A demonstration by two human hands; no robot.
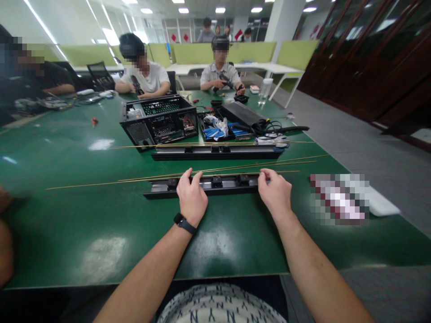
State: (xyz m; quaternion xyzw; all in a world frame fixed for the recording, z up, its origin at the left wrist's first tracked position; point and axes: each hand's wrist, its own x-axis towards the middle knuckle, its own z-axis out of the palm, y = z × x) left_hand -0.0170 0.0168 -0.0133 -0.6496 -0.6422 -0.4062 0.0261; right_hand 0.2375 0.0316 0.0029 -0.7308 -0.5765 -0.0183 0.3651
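Left hand (193, 197): over the near rail, left of its middle, thumb and forefinger spread apart, fingertips up by the rods; cannot tell whether they grip anything.
Right hand (276, 190): at the near rail's right end, thumb and fingertips drawn close together; cannot tell what, if anything, is between them.
Watch (184, 222): black, on the left wrist.
Near rail (229, 190): lying crosswise on the table in front of the person, under both hands.
Blocks (216, 181): three, black, on the near rail; one left of the left hand, two between the hands.
Rods (84, 185): thin, brass-coloured, lying along the near rail's far side and reaching past both its ends.
Far rail (215, 156): beyond the rods, roughly parallel to the near rail, with more thin rods along its far edge.
Case (160, 123): black, open-sided, behind the far rail's left part.
Tray (232, 135): right of the case, holding blue-and-white gloves (215, 128).
Cables (266, 128): black, bunched right of the tray.
White box (382, 199): at the table's right edge, beside a blurred item.
Table (67, 206): green, glossy.
Co-workers: two people seated across, each holding a dark tool; another at far left.
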